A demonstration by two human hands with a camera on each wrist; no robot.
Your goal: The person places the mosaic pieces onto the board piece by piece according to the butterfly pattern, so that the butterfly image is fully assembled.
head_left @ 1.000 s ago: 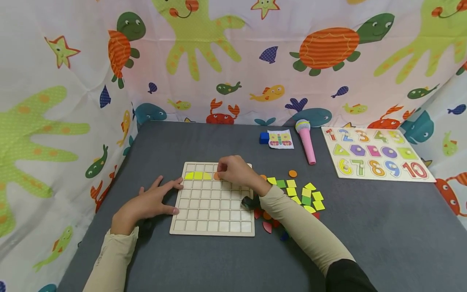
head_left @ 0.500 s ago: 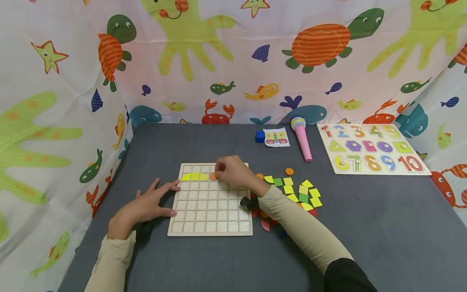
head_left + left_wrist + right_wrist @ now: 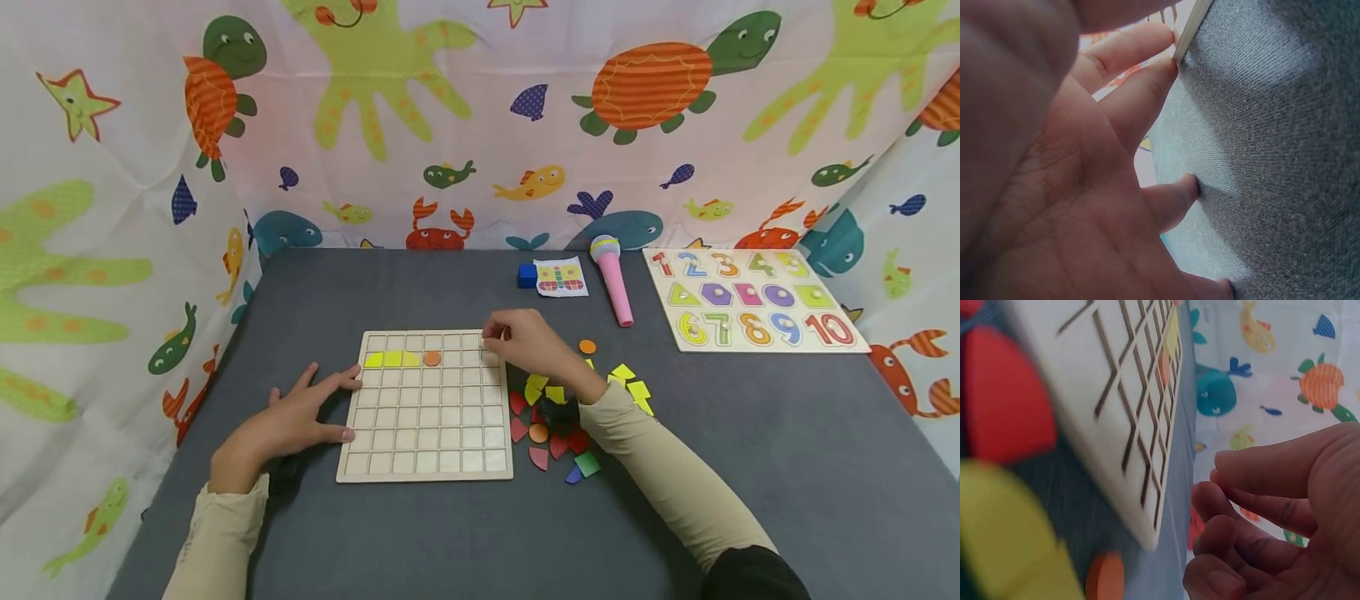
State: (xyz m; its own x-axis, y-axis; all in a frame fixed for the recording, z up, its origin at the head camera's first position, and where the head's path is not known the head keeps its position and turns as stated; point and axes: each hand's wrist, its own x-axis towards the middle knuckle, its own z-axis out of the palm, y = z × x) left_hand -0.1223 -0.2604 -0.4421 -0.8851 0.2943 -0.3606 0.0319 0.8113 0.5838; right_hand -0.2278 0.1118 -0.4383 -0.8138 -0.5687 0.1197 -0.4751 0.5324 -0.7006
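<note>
We rest the left hand (image 3: 288,423), fingers spread, against the grid board (image 3: 420,418). We hold the right hand (image 3: 534,343) near the board's far right corner, fingers loosely curled, empty; the orange disc (image 3: 432,358) sits in row two beside three yellow pieces (image 3: 393,359).

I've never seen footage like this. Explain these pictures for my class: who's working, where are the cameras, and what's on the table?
There is no machine, just a person's two bare hands. The widest picture comes from a camera worn on the head; the others from cameras on each wrist.

On the gray table lies a grid board with three yellow pieces and an orange disc in one row. Loose colored pieces lie to its right. Farther back are a blue block, picture card, pink microphone and number puzzle.

The left hand touches the board's edge. The right hand is near its far right corner, holding nothing visible.
</note>
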